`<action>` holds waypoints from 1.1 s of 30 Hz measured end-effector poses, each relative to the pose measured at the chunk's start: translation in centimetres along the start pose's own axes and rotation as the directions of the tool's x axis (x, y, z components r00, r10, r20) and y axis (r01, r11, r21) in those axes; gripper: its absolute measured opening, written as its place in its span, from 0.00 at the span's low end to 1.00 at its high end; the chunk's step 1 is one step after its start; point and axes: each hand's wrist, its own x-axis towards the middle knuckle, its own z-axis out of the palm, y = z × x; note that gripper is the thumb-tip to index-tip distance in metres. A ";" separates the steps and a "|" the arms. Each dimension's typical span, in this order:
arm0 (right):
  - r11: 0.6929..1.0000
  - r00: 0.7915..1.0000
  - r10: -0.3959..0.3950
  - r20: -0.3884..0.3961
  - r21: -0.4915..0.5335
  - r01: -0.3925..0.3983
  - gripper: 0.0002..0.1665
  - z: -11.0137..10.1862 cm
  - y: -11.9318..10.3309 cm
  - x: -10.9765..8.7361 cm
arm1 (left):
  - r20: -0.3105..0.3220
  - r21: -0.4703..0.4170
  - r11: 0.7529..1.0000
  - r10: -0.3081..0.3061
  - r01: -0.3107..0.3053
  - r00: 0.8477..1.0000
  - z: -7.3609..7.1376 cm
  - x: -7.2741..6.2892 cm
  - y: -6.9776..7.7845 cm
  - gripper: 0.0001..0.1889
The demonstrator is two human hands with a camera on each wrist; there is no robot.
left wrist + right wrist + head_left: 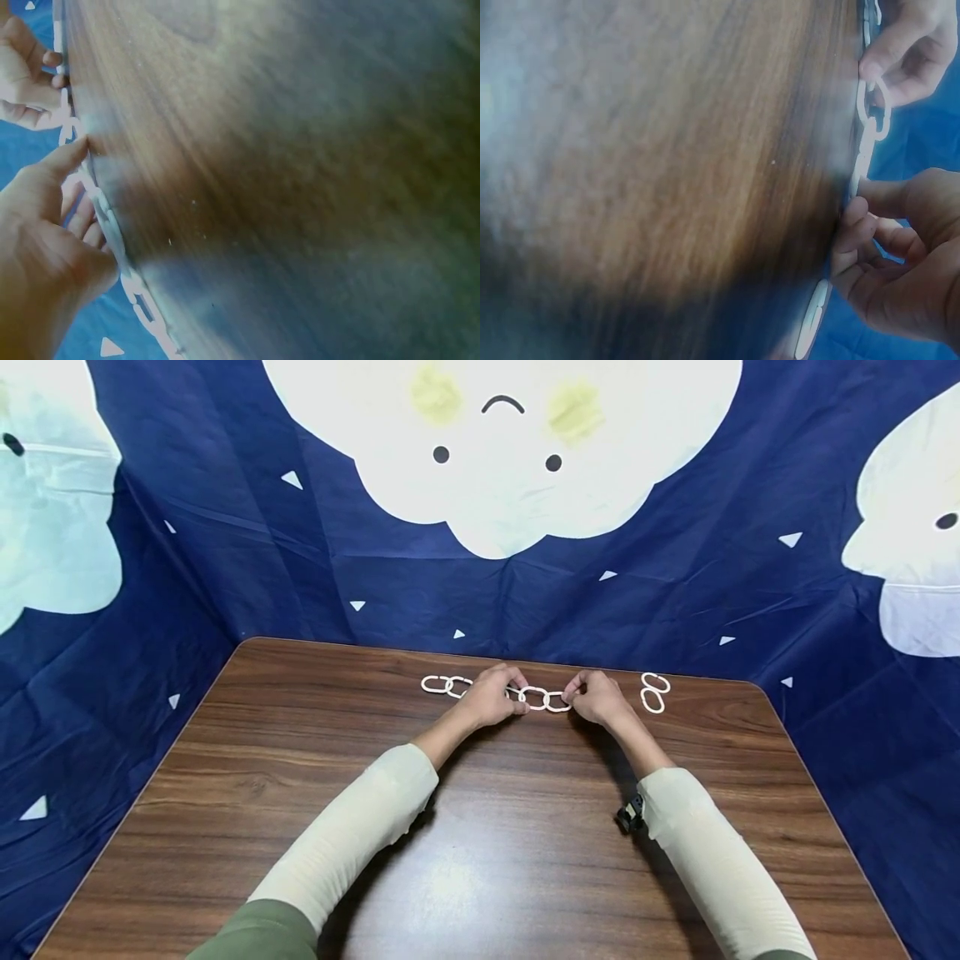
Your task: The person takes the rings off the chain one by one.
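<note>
A chain of white plastic links [547,697] lies along the far part of the wooden table. My left hand [491,696] bends over its middle and hides some links; thumb and fingertips pinch a link there. At the chain's right end, my right hand [597,697] pinches the last link [862,161] between thumb and fingers. One link [886,112] joined to it spans the short gap between the hands. Past the left hand, the chain's left-end links [424,684] lie flat. In the left wrist view the chain [112,231] runs beneath the left palm.
Two more white links [643,700] lie to the right of the right hand. The wooden table [300,827] reaches back to a blue cloth [420,585] with white clouds, hanging right behind its far edge. A small black device [630,815] sits at the right wrist.
</note>
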 end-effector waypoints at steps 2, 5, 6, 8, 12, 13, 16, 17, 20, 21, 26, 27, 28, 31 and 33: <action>1.000 1.000 -0.012 -0.005 0.007 0.012 0.04 0.1 0.3 -0.1 | 0.000 -0.010 1.000 -0.026 0.026 1.000 0.1 0.0 0.1 0.14; 1.000 1.000 -0.017 -0.009 0.014 0.017 0.04 0.1 0.0 -0.5 | -0.008 -0.019 0.999 -0.049 0.049 0.999 0.2 0.1 0.2 0.11; 1.000 1.000 -0.012 -0.008 0.019 0.012 0.05 0.0 0.0 -0.6 | -0.014 -0.021 0.999 -0.051 0.050 0.999 0.2 0.1 0.2 0.10; 0.999 1.000 0.010 0.009 0.035 -0.010 0.05 -0.3 -0.6 -1.2 | -0.027 -0.026 0.999 -0.049 0.048 0.998 0.2 0.0 0.2 0.08; 0.990 0.997 0.045 0.061 0.130 -0.052 0.05 -0.6 -0.8 -1.4 | -0.048 -0.034 0.998 -0.051 0.049 0.998 0.6 0.1 -0.1 0.08; 0.986 0.997 0.049 0.062 0.155 -0.058 0.04 -0.8 -1.3 -1.9 | -0.051 -0.037 0.998 -0.055 0.053 0.997 0.7 0.2 -0.3 0.08; 0.976 0.998 0.042 0.056 0.211 -0.053 0.04 -1.8 -3.5 -4.1 | -0.053 -0.051 0.997 -0.065 0.062 0.996 1.2 0.7 -1.0 0.09; 0.975 0.998 0.043 0.050 0.216 -0.053 0.04 -2.2 -4.6 -5.1 | -0.053 -0.055 0.996 -0.071 0.068 0.996 1.1 0.8 -1.0 0.09; 0.976 0.998 0.045 0.047 0.213 -0.054 0.09 -3.0 -6.4 -6.9 | -0.046 -0.062 0.995 -0.086 0.083 0.995 1.0 1.0 -1.0 0.09; 0.977 0.998 0.047 0.044 0.205 -0.055 0.10 -3.0 -6.5 -7.1 | -0.042 -0.065 0.994 -0.093 0.090 0.995 0.9 1.1 -1.0 0.09; 0.970 0.997 0.058 0.051 0.235 -0.068 0.13 -3.0 -6.4 -7.2 | -0.022 -0.075 0.991 -0.112 0.110 0.993 0.8 1.3 -1.1 0.09; 0.964 0.997 0.061 0.056 0.257 -0.074 0.13 -3.0 -6.4 -7.2 | -0.020 -0.075 0.991 -0.115 0.114 0.993 0.8 1.3 -1.1 0.09; 0.956 0.996 0.066 0.061 0.280 -0.081 0.13 -3.0 -6.3 -7.2 | -0.022 -0.076 0.991 -0.115 0.113 0.993 0.8 1.3 -1.1 0.09; 0.928 0.993 0.074 0.087 0.360 -0.101 0.13 -2.9 -6.4 -7.2 | -0.025 -0.076 0.991 -0.115 0.113 0.993 0.8 1.3 -1.1 0.08; 0.896 0.991 0.082 0.107 0.427 -0.120 0.13 -2.8 -6.5 -7.2 | -0.030 -0.076 0.991 -0.109 0.107 0.994 0.8 1.4 -1.0 0.08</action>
